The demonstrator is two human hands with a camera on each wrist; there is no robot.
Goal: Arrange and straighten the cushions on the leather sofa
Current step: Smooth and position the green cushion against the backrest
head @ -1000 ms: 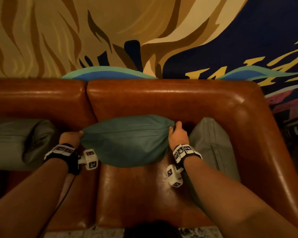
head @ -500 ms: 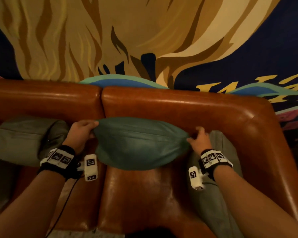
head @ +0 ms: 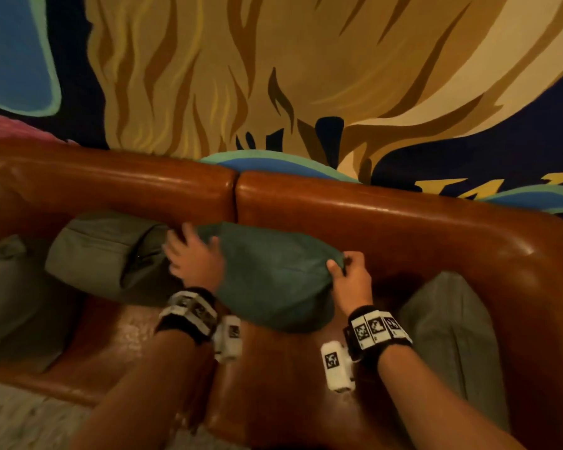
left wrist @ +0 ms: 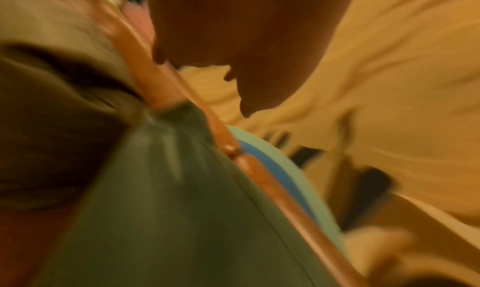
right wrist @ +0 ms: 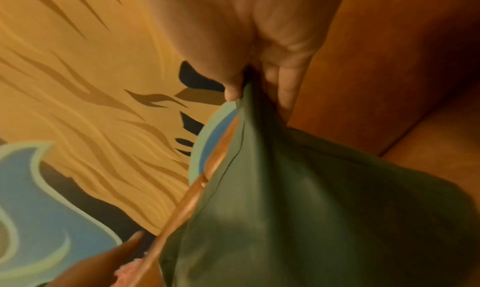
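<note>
Teal cushion (head: 273,280) shifted left along the sofa (head: 387,216) backrest.
Right hand (head: 351,280) pinches its corner; left hand (head: 194,258), now spread, pats it straight.

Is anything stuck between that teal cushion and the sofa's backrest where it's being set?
Nothing visible. The teal cushion already leans on the backrest. The right hand pinches its corner and the left hand lies open on its other end. A grey bolster sits beside it, not behind.
</note>
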